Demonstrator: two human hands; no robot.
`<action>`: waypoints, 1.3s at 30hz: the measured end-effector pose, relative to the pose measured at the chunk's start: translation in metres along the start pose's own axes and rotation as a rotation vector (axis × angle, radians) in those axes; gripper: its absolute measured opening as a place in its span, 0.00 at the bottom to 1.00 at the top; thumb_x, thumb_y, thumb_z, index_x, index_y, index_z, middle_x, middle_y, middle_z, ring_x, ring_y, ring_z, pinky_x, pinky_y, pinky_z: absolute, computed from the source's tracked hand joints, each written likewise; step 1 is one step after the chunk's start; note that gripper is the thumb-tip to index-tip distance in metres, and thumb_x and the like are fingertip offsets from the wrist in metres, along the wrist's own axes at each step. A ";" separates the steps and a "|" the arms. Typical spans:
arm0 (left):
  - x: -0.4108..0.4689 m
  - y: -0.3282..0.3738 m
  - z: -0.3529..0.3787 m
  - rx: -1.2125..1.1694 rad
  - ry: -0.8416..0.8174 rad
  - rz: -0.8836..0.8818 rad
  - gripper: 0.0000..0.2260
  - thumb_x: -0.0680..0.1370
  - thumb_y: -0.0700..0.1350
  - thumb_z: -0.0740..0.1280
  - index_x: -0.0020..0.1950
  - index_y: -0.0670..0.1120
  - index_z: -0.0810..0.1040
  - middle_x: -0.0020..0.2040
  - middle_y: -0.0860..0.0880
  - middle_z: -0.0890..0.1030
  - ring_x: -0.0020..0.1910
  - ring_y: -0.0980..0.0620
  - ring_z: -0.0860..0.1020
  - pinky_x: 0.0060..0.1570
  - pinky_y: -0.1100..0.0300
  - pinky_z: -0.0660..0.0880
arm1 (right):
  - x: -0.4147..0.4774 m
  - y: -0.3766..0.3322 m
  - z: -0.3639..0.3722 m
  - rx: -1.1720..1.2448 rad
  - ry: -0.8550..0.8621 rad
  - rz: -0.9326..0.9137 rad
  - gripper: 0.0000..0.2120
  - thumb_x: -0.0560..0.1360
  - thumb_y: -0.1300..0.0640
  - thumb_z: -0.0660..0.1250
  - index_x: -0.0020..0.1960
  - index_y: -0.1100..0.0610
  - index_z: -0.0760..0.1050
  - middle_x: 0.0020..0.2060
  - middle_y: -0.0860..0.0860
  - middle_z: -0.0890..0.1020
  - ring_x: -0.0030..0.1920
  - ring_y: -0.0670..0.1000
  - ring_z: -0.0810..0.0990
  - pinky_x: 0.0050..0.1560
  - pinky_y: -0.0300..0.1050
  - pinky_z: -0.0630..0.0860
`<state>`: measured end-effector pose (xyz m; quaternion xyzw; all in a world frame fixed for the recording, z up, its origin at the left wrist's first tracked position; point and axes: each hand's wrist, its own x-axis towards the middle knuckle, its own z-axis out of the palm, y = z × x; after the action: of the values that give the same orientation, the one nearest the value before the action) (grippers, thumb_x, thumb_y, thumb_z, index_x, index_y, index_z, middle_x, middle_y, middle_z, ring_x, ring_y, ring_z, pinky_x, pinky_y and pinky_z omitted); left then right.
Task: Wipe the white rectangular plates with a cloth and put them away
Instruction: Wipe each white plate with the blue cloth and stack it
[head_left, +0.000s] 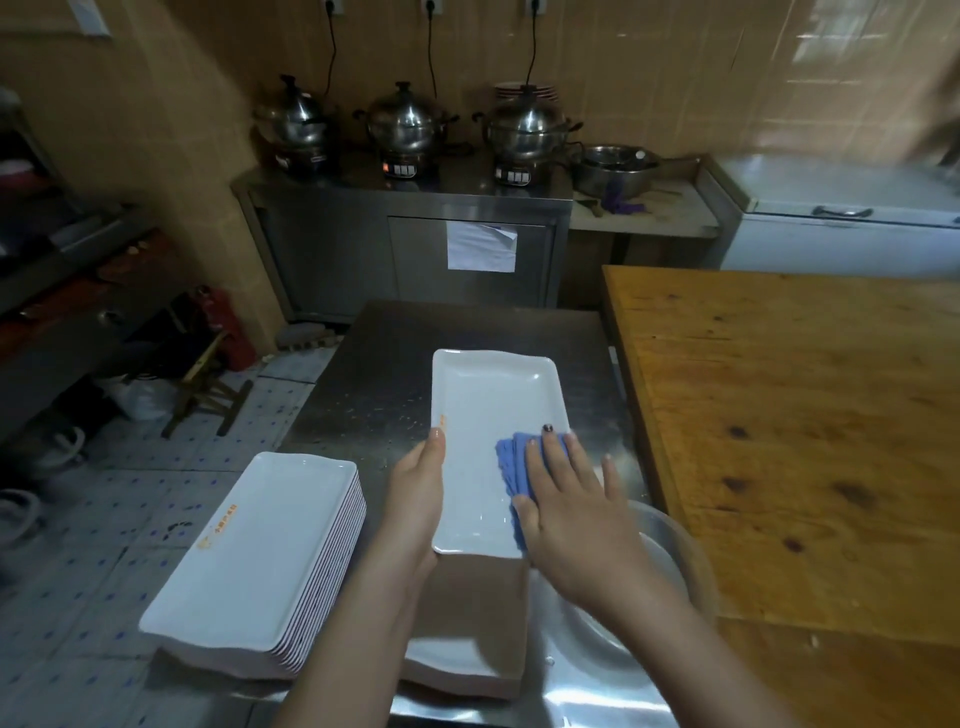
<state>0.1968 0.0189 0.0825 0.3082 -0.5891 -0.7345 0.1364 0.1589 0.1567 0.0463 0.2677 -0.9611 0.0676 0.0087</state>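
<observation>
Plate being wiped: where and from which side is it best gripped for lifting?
Likely the plate by its raised left long rim, from the left: the lip suits a thumb-over grip, as the left hand shows; the right hand and blue cloth cover the right side.

Dim warm light, blurred edges, perhaps fisheye

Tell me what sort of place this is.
Probably a restaurant or canteen kitchen: three lidded steel electric pots plugged in on a stainless steel cabinet, and a tall stack of identical white rectangular plates.
</observation>
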 end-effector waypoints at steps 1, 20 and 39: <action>-0.001 0.000 0.000 0.009 -0.014 -0.005 0.14 0.82 0.49 0.57 0.42 0.46 0.78 0.31 0.53 0.82 0.27 0.57 0.81 0.24 0.66 0.75 | 0.002 0.001 0.001 0.001 -0.018 0.007 0.28 0.81 0.44 0.40 0.77 0.51 0.38 0.77 0.48 0.40 0.76 0.51 0.34 0.68 0.53 0.29; -0.012 -0.007 -0.020 0.063 -0.059 -0.057 0.16 0.82 0.51 0.56 0.42 0.47 0.78 0.28 0.56 0.82 0.26 0.58 0.81 0.21 0.69 0.71 | 0.026 -0.025 0.001 -0.013 0.038 0.163 0.27 0.81 0.45 0.38 0.78 0.52 0.40 0.78 0.49 0.43 0.76 0.51 0.38 0.72 0.56 0.34; -0.009 -0.006 -0.006 -0.066 -0.086 -0.178 0.18 0.81 0.54 0.56 0.42 0.47 0.81 0.32 0.50 0.84 0.32 0.55 0.83 0.31 0.64 0.75 | -0.014 -0.061 -0.038 0.121 -0.184 -0.058 0.26 0.82 0.48 0.40 0.77 0.51 0.36 0.77 0.46 0.38 0.75 0.47 0.34 0.72 0.55 0.33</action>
<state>0.2083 0.0210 0.0789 0.3227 -0.5402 -0.7752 0.0551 0.2016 0.1173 0.0906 0.3007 -0.9438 0.1002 -0.0936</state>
